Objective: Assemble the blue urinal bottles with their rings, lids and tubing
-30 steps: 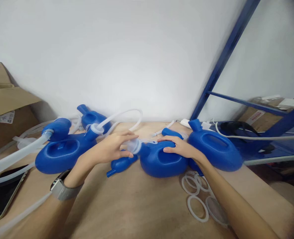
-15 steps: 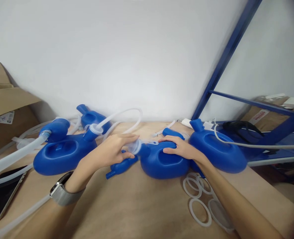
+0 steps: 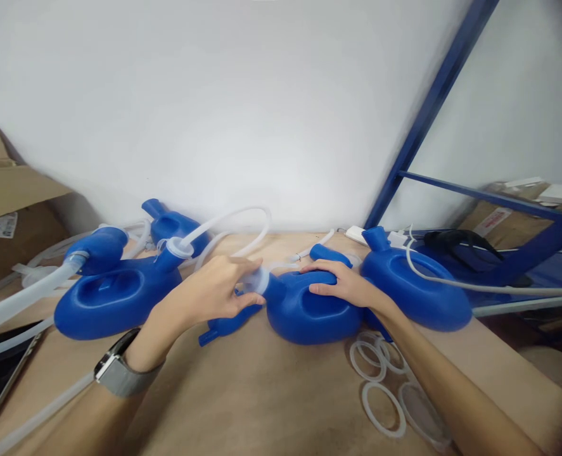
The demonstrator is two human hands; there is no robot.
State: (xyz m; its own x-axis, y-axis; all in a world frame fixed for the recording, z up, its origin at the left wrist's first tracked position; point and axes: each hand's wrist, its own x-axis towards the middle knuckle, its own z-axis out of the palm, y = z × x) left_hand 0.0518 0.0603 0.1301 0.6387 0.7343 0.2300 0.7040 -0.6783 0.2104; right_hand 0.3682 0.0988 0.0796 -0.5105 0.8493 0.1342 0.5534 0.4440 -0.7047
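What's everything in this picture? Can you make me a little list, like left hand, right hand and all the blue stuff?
Left hand: holds the translucent cap at the neck of the middle blue bottle
Right hand: lies over that bottle's handle side; how firmly is unclear
Left wrist: smartwatch
Farther left: another blue handled bottle, with a white tube at its cap
Farther right: blue handled bottle with slanted neck
Near right forearm: translucent rings
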